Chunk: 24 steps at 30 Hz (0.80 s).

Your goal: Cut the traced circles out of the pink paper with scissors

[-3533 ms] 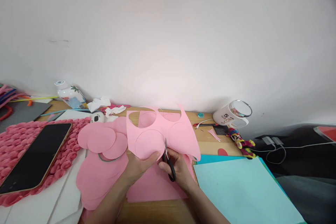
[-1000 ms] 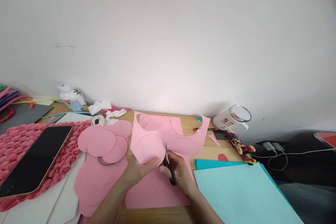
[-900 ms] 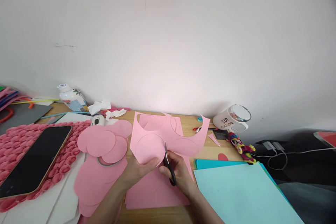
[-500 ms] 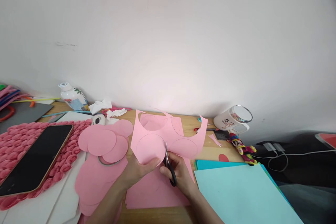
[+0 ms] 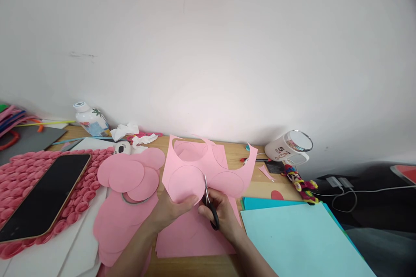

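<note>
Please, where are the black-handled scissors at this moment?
In the head view, the black-handled scissors are below the centre, in the right hand, blades at the pink sheet.

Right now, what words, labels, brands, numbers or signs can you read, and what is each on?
"5" on the white, silver-rimmed mug; its other characters are unclear.
Red lettering on the white bottle with green leaves: too blurred to read.
Markings on the small white rounded device: too small.
Any print on the black rectangular card: too small.
</note>
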Tool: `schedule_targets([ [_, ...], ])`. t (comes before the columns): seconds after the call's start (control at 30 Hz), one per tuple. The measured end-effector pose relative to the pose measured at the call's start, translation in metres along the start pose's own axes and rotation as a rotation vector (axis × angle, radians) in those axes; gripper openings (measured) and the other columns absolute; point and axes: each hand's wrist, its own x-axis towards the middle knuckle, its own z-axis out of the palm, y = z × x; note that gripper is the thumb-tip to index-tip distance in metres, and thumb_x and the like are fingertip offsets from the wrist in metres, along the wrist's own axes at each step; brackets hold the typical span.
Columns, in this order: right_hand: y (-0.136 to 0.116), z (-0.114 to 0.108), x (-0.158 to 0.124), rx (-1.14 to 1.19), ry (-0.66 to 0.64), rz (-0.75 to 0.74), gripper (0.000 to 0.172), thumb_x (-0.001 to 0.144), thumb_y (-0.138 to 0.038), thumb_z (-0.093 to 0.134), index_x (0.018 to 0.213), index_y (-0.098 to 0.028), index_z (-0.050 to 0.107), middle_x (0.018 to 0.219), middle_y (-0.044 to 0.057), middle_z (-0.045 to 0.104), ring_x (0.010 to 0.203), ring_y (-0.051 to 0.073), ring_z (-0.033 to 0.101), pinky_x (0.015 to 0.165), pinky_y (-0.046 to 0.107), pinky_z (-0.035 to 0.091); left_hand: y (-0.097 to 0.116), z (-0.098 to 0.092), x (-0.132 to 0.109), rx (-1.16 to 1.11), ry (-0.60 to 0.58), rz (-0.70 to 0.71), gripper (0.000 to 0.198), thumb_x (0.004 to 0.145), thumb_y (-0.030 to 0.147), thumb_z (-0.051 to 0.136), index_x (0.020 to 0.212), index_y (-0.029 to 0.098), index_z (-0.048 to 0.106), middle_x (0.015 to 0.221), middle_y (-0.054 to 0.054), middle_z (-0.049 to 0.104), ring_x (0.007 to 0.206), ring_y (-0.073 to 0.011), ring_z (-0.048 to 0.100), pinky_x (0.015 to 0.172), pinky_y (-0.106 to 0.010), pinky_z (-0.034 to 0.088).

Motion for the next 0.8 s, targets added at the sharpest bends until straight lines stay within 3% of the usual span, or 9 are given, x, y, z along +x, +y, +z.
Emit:
schedule_targets([
  [0.27,0.0031,-0.0009,0.0004,0.031,0.004,0.011,0.03,0.067,-0.035,0.075,0.065,-0.017,0.05,0.057,-0.007,0.033,0.052,0.008,0.026,0.047,0.021,0.022,0.0022,0.0003,0.0008,-0.055,0.008,-0.022,0.065,0.067,0.035,0.069,0.124,0.016,0.045,0.118,-0.016,0.061,0.107,-0.0321,0.058,0.089,-0.047,0.049],
  [0.37,0.0022,-0.0007,0.0002,0.022,0.004,0.016,0.029,0.068,-0.034,0.074,0.065,-0.017,0.051,0.056,-0.006,0.035,0.052,0.008,0.026,0.046,0.021,0.022,0.0037,0.0007,0.0007,-0.091,0.002,-0.036,0.064,0.066,0.037,0.07,0.123,0.017,0.047,0.11,-0.014,0.064,0.105,-0.0321,0.059,0.087,-0.046,0.049],
  [0.57,-0.0008,-0.0007,-0.0004,0.003,0.002,0.021,0.025,0.068,-0.036,0.073,0.068,-0.017,0.056,0.055,-0.006,0.039,0.05,0.008,0.029,0.046,0.021,0.024,0.0046,0.0006,-0.0006,-0.165,0.1,-0.064,0.07,0.06,0.036,0.074,0.122,0.016,0.048,0.1,-0.011,0.066,0.102,-0.0313,0.06,0.083,-0.045,0.051],
  [0.7,-0.0017,0.0002,-0.0004,0.01,0.008,0.045,0.024,0.068,-0.036,0.072,0.068,-0.017,0.057,0.056,-0.005,0.042,0.049,0.008,0.032,0.046,0.021,0.028,0.0016,0.001,0.0004,-0.154,0.14,-0.023,0.058,0.061,0.035,0.073,0.112,0.016,0.055,0.086,-0.008,0.066,0.085,-0.0265,0.064,0.069,-0.038,0.054],
  [0.8,-0.0024,0.0024,-0.0008,0.0,0.027,0.086,0.025,0.068,-0.036,0.071,0.071,-0.017,0.056,0.052,-0.006,0.044,0.047,0.009,0.035,0.045,0.021,0.031,0.0016,0.0036,0.0024,-0.135,0.096,-0.023,0.039,0.066,0.038,0.068,0.096,0.014,0.059,0.064,-0.002,0.062,0.06,-0.0195,0.061,0.052,-0.032,0.051],
])
